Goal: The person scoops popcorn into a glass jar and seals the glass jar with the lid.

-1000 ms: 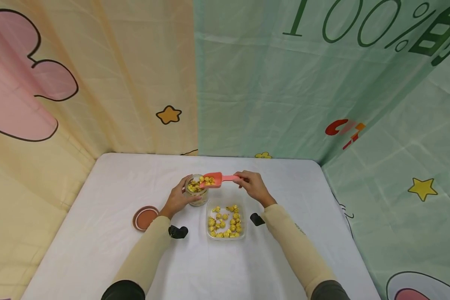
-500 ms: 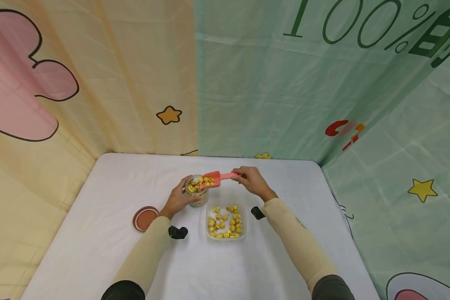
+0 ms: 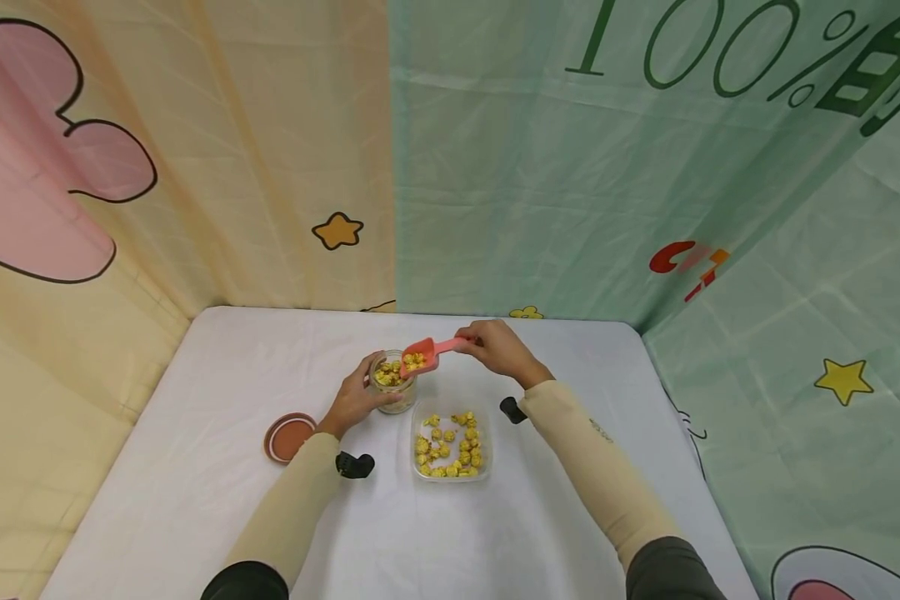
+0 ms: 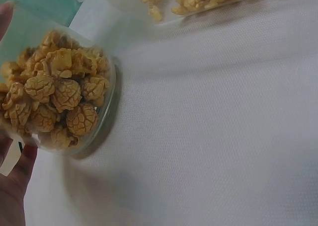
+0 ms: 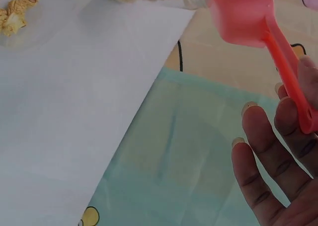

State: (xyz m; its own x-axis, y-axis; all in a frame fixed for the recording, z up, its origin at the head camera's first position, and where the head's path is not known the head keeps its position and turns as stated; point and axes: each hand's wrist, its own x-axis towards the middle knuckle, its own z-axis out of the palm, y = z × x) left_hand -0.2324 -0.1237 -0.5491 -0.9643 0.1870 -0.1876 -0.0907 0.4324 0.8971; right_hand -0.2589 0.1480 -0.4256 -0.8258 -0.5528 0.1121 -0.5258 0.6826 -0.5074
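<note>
My left hand [image 3: 355,398] grips a clear glass jar [image 3: 397,403] from its left side, thumb across the front. Caramel-coated popcorn [image 4: 59,89] fills much of the jar in the left wrist view. With my right hand [image 3: 499,347] I pinch the handle end of a pink scoop [image 5: 243,15]. The scoop's blade holds several popcorn pieces and tilts down at the jar's mouth, its tip over the right side of the rim. In the right wrist view the thumb and forefinger hold the handle while the other fingers hang loosely curled.
A clear plastic container [image 3: 452,478] with scattered popcorn stands on the white table [image 3: 390,542], just in front and right of the jar. A round brown lid [image 3: 288,438] lies by my left wrist. Printed curtains [image 3: 510,192] hang behind the table's far edge.
My right hand has risen and moved slightly left, raising the scoop's handle so the blade tilts more steeply toward the jar. The left hand and jar have stayed in place.
</note>
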